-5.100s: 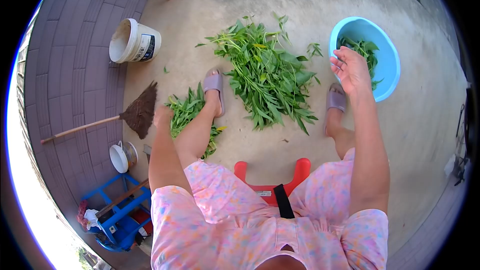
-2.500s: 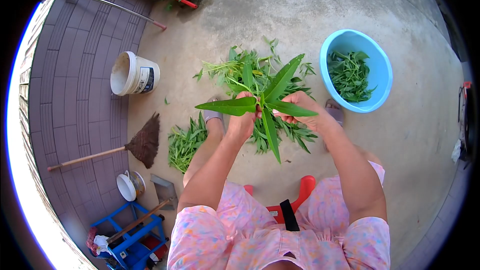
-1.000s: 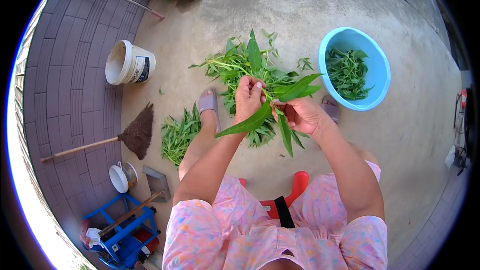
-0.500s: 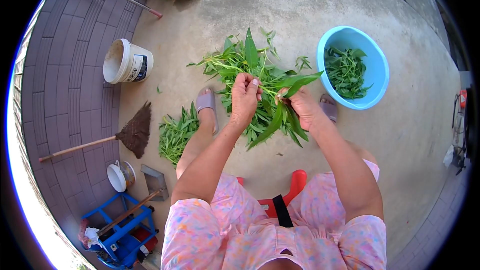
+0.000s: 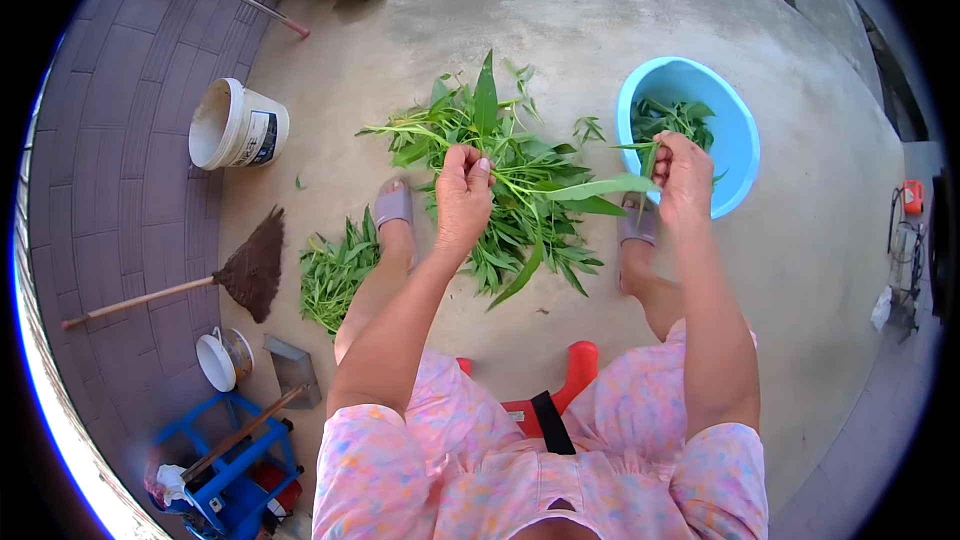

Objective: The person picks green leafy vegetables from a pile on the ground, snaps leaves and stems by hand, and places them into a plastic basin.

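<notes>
1. Head view: left hand point(image 5: 464, 190) pinches a leafy stem point(image 5: 515, 187) over the main pile point(image 5: 505, 235); leaves remain on it.
2. Right hand point(image 5: 686, 175) pinches a small sprig point(image 5: 646, 162) beside the blue basin point(image 5: 738, 145).
3. Seemingly done: basin greens point(image 5: 672, 120), beyond the right grip.
4. Seemingly remaining: that pile, below the left grip; a smaller heap point(image 5: 338, 275) lies left, its status unclear.

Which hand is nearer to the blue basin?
Right: the right hand is seen against the near edge of the blue basin; the left hand is farther away, over the larger pile of greens.
</notes>
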A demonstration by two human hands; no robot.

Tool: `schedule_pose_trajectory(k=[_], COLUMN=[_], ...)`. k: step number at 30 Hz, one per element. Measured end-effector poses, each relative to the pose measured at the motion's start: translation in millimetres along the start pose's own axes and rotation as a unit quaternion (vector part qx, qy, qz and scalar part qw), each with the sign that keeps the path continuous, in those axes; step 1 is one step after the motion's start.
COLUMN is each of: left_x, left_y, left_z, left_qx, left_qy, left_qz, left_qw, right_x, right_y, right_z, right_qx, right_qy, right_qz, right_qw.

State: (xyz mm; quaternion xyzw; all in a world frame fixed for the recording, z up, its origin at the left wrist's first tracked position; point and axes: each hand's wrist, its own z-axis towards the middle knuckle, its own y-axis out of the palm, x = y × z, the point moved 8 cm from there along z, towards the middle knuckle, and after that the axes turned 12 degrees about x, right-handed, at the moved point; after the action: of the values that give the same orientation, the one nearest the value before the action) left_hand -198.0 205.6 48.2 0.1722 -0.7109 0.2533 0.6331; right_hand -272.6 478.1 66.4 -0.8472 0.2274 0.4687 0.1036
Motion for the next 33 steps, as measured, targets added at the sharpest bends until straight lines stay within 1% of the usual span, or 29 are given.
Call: schedule_pose_trajectory(k=[2, 3, 5, 6, 8, 9, 10, 11, 12, 13, 14, 15, 16, 18, 19, 20, 22, 24, 27, 29, 31, 33], left_x=[-0.6, 0.9, 0.8, 0.6, -0.9, -1.6, -0.6, 0.7, 3.2, 9.1, 14.9, 24.9, 26.5, 33.3, 31.4, 28.8, 28.4, 22.7, 2.2, -11.8, -16.2, -48.4], left_y=[0.5, 0.9, 1.0, 0.9, 2.0, 1.2, 3.1, 4.8, 3.8, 7.6, 12.9, 15.4, 16.1, 23.8, 24.6, 24.9, 26.0, 18.4, -17.9, -55.1, -100.1, -162.6], left_z=[-1.3, -2.2, -3.5, -3.9, -5.2, -5.9, -7.5, -9.3, -10.2, -13.5, -18.2, -22.8, -24.8, -32.6, -34.1, -33.8, -36.6, -34.0, -20.5, -8.1, 3.0, 24.4], left_qx=[-0.010, -0.018, -0.027, -0.028, -0.044, -0.042, -0.057, -0.071, -0.068, -0.091, -0.114, -0.116, -0.114, -0.153, -0.150, -0.148, -0.151, -0.144, -0.102, -0.076, -0.003, 0.016], left_qy=[-0.001, -0.007, -0.013, -0.014, -0.015, -0.014, 0.005, 0.023, 0.024, 0.061, 0.098, 0.141, 0.141, 0.190, 0.222, 0.221, 0.256, 0.247, 0.202, 0.230, 0.219, 0.151], left_qz=[-0.006, -0.015, -0.017, -0.018, -0.003, -0.004, 0.029, 0.062, 0.063, 0.108, 0.151, 0.151, 0.152, 0.160, 0.166, 0.169, 0.189, 0.210, 0.296, 0.424, 0.422, 0.557], left_qw=[1.000, 1.000, 0.999, 0.999, 0.999, 0.999, 0.998, 0.995, 0.995, 0.988, 0.977, 0.971, 0.972, 0.956, 0.949, 0.949, 0.936, 0.935, 0.928, 0.873, 0.880, 0.817], right_x=[-7.6, -9.2, -14.6, -15.7, -18.4, -17.0, -14.2, 2.1, 13.5, 18.0, 19.5, 15.8, 12.1, 8.6, 8.3, 9.1, 10.9, 17.7, 21.2, 20.7, 18.2, 17.2], right_y=[-28.3, -39.1, -68.8, -77.9, -99.9, -98.9, -99.8, -93.4, -82.3, -73.0, -68.4, -59.3, -50.7, -37.4, -29.9, -22.4, -5.7, 8.9, 24.3, 29.5, 32.1, 34.2], right_z=[20.4, 30.6, 50.5, 58.6, 71.6, 75.1, 78.5, 82.8, 77.9, 73.8, 70.0, 61.3, 53.7, 43.2, 37.8, 31.3, 18.4, 9.0, 2.5, -1.6, -4.5, -6.5], right_qx=[0.061, 0.064, 0.122, 0.123, 0.167, 0.127, 0.124, 0.088, 0.051, 0.028, 0.026, 0.012, -0.001, -0.015, -0.027, -0.029, -0.047, -0.075, -0.108, -0.117, -0.124, -0.140], right_qy=[-0.003, -0.005, -0.028, -0.029, -0.034, -0.013, -0.013, 0.047, 0.108, 0.114, 0.114, 0.105, 0.095, 0.092, 0.090, 0.092, 0.082, 0.094, 0.074, 0.072, 0.069, 0.061], right_qz=[0.038, 0.037, 0.099, 0.099, 0.118, 0.078, 0.077, 0.052, 0.027, 0.017, 0.017, -0.001, -0.019, -0.029, -0.038, -0.038, -0.035, -0.030, -0.034, -0.029, -0.027, -0.035], right_qw=[0.997, 0.997, 0.987, 0.987, 0.978, 0.989, 0.989, 0.994, 0.993, 0.993, 0.993, 0.994, 0.995, 0.995, 0.995, 0.995, 0.995, 0.992, 0.991, 0.990, 0.990, 0.988])
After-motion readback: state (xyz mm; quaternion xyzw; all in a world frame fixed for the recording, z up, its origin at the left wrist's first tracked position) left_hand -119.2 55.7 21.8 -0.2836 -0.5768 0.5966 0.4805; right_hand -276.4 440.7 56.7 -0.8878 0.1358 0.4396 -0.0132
